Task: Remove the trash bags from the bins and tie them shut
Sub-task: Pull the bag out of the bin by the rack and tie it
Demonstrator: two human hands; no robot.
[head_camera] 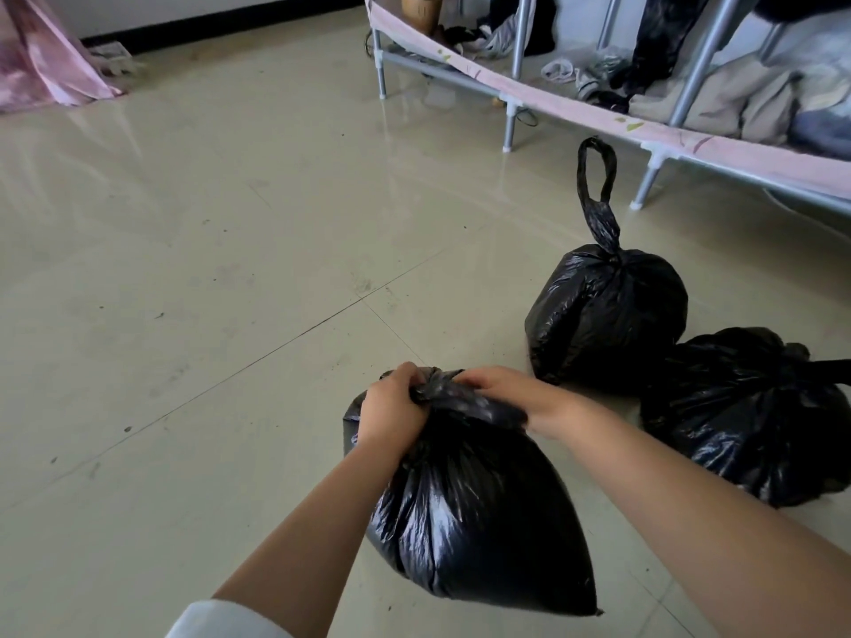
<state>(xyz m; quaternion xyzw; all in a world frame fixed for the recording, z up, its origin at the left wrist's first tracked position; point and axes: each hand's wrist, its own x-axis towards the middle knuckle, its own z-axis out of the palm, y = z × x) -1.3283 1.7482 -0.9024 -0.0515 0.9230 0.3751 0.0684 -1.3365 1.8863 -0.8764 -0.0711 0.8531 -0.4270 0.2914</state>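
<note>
On the tiled floor close before us, we are tying a black trash bag (474,513): our left hand (391,409) and right hand (504,393) are gripping its gathered neck (437,384) from opposite sides, equally near, directly above the standing bag's body.

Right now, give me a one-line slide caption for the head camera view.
Both hands, left hand and right hand, grip the gathered neck of a black plastic trash bag on a tiled floor.
</note>
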